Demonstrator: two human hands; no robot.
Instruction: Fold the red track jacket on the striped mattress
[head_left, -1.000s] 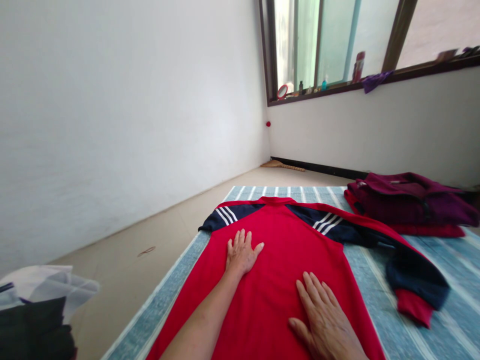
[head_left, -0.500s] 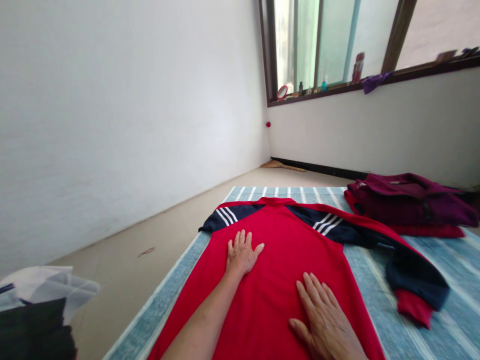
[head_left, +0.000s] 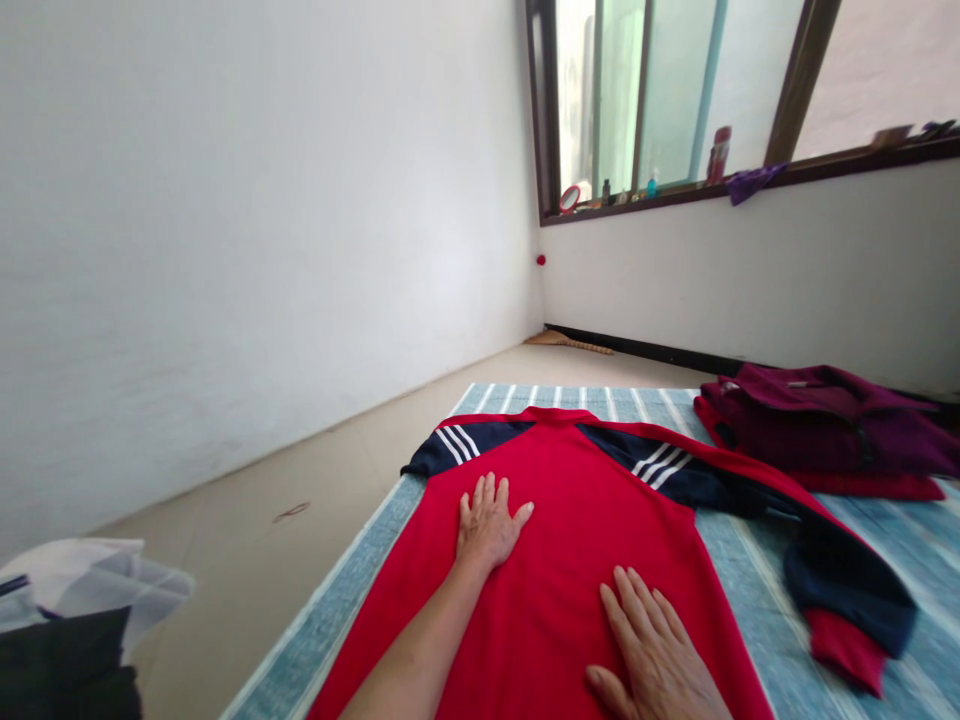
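Note:
A red long-sleeved jacket point(head_left: 555, 560) with navy shoulders and white stripes lies spread out, collar away from me, its back or plain side up. My left hand point(head_left: 491, 525) rests flat on its upper left part, fingers spread. Lower and to the right, my right hand point(head_left: 652, 645) lies on the same red fabric with its fingers stretched out and thumb apart. The right sleeve point(head_left: 847, 570) reaches out to the side and ends in a red cuff. The left sleeve shows only near the shoulder. The jacket's lower end is out of view.
Under the jacket is a blue-green striped sheet point(head_left: 360, 580). Folded maroon and red clothes point(head_left: 825, 420) are stacked at the right. Dark and white items point(head_left: 75, 620) sit at the lower left. A broom point(head_left: 570, 343) lies by the far corner; small bottles point(head_left: 607, 192) line the windowsill.
The whole scene sits slightly lower in the view, as the camera has tilted a little. Both hands stay at nearly the same places on the jacket.

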